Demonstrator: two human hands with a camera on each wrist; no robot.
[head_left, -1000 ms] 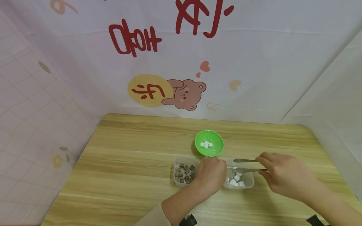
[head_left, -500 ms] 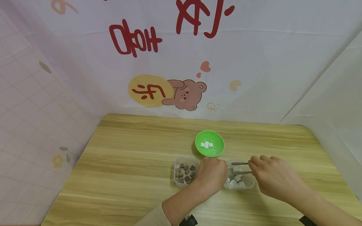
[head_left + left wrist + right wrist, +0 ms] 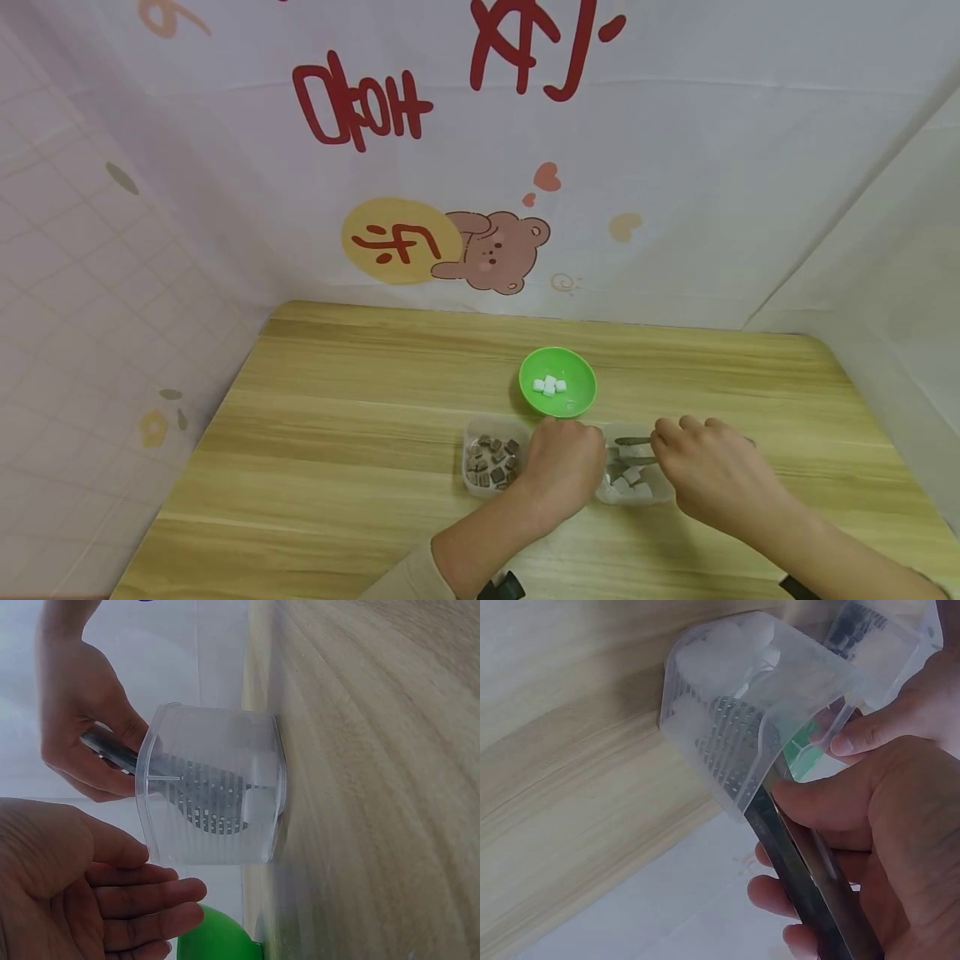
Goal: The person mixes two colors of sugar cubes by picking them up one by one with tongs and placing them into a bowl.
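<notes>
My right hand (image 3: pixel 720 479) grips metal tongs (image 3: pixel 810 870), whose perforated ends reach down into a clear plastic container (image 3: pixel 217 724). Pale white cubes (image 3: pixel 633 475) lie in that container. In the left wrist view, one white cube sits close by the tong tips near the container's bottom; whether the tongs pinch it I cannot tell. My left hand (image 3: pixel 562 467) holds the container's rim on its left side, thumb against the edge. From the head view, the left hand hides part of both containers, and its fingertips are out of sight.
A green bowl (image 3: pixel 577 400) with several white cubes stands just behind the containers. Left of my left hand is another clear container (image 3: pixel 468 437) holding several grey-brown cubes (image 3: pixel 497 475). The wooden table (image 3: pixel 322 417) meets a printed cloth backdrop (image 3: pixel 712 192) at the back.
My right hand has moved left, bringing the tongs from above the container down into it. The left hand stays at the rim.
</notes>
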